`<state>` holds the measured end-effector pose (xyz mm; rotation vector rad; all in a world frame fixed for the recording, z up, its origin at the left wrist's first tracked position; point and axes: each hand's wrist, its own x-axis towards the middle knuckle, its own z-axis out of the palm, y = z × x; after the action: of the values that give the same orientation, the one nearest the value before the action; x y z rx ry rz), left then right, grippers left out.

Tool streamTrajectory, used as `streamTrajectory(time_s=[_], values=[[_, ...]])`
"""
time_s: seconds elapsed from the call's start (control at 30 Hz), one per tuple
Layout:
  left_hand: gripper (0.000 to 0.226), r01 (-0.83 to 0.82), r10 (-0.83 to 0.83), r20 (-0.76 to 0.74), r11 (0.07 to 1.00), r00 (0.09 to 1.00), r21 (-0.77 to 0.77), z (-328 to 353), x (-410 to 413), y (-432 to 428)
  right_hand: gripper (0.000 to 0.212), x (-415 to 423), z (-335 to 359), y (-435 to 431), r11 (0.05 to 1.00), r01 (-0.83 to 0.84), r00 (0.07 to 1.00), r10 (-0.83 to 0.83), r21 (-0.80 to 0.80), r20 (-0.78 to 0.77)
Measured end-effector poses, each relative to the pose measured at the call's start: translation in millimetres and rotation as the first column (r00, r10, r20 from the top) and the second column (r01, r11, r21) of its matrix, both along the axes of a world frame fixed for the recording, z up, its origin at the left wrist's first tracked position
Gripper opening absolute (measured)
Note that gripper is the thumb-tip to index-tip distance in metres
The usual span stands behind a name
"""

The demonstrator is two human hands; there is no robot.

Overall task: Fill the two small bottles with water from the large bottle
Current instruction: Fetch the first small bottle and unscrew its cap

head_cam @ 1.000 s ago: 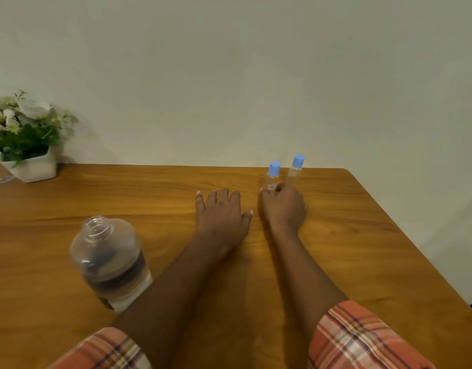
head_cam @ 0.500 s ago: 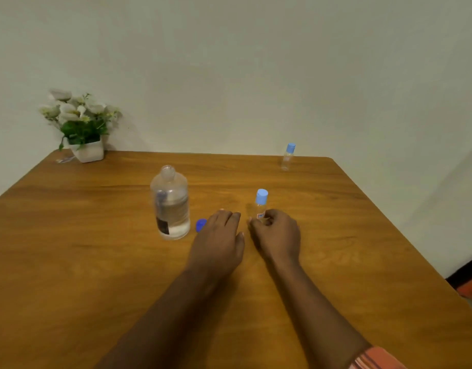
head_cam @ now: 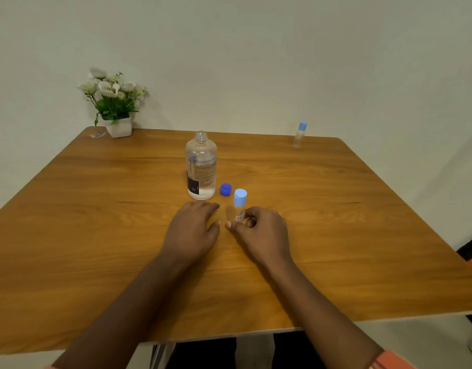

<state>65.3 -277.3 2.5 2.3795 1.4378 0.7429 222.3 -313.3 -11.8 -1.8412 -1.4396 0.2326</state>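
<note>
Clear plastic small bottle, upright and still capped, sits pinched in the right hand; the left hand rests loosely open on the worktop beside it. Uncapped large bottle stands near at 11 o'clock, closer to the left hand; second small bottle stands well apart at 1 o'clock.

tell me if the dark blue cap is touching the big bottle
Apart. The head view shows a strip of bare table between the dark blue cap and the base of the large bottle, which stands open just left of it.
</note>
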Motion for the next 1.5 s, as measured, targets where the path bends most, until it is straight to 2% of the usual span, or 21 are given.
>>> streamTrajectory(time_s=[0.1,0.2,0.33,0.47,0.57,0.67,0.8,1.1,1.23,1.33,1.5], values=[[0.048,-0.014,0.014,-0.006,1.000,1.000,-0.017,-2.8,-4.0,0.8,0.045,-9.6,-0.7,-3.4,0.999,-0.054,0.999,0.054,-0.007,-0.001],[0.048,-0.017,0.017,0.001,1.000,1.000,0.014,-4.2,-6.2,-0.7,0.035,-10.9,-2.8,-3.9,0.997,-0.081,0.997,0.081,-0.006,-0.003],[0.050,0.003,-0.002,-0.018,0.998,1.000,0.066,-5.5,-6.3,-4.3,0.036,-9.1,-3.0,-3.6,0.995,-0.101,0.992,0.102,0.016,-0.070],[0.057,0.024,-0.022,-0.046,0.998,0.999,0.054,-3.8,-3.4,-6.4,0.035,-9.3,-1.6,-3.8,0.991,-0.129,0.982,0.131,0.027,-0.134],[0.051,0.007,-0.007,-0.011,0.998,1.000,0.064,-3.6,-3.3,-5.4,0.035,-9.8,1.9,-5.2,0.984,-0.175,0.967,0.176,0.020,-0.184],[0.041,-0.024,0.020,0.043,0.996,0.999,0.090,-6.3,-7.3,-1.9,0.029,-6.7,6.3,-7.9,0.973,-0.227,0.918,0.224,0.030,-0.326],[0.040,-0.064,0.060,0.058,0.995,0.996,0.078,-6.9,-16.7,4.0,0.030,7.7,10.9,-8.1,0.979,-0.151,0.845,0.201,0.140,-0.496],[0.038,-0.008,0.003,0.088,0.998,0.996,0.061,-1.0,-23.2,3.3,0.007,16.1,16.7,-6.5,0.953,-0.288,0.816,0.296,0.094,-0.496],[0.037,0.074,-0.075,0.118,0.997,0.990,0.012,6.5,-23.9,-0.6,0.013,19.0,15.0,-8.8,0.922,-0.366,0.810,0.383,0.129,-0.444],[0.031,0.156,-0.151,0.118,0.987,0.981,-0.039,6.0,-28.3,1.6,0.013,17.0,15.1,-8.5,0.891,-0.420,0.760,0.449,0.171,-0.470],[0.035,0.186,-0.165,0.240,0.980,0.957,-0.068,0.9,-23.7,0.4,0.044,19.7,12.0,-4.6,0.912,-0.362,0.769,0.410,0.195,-0.490]])
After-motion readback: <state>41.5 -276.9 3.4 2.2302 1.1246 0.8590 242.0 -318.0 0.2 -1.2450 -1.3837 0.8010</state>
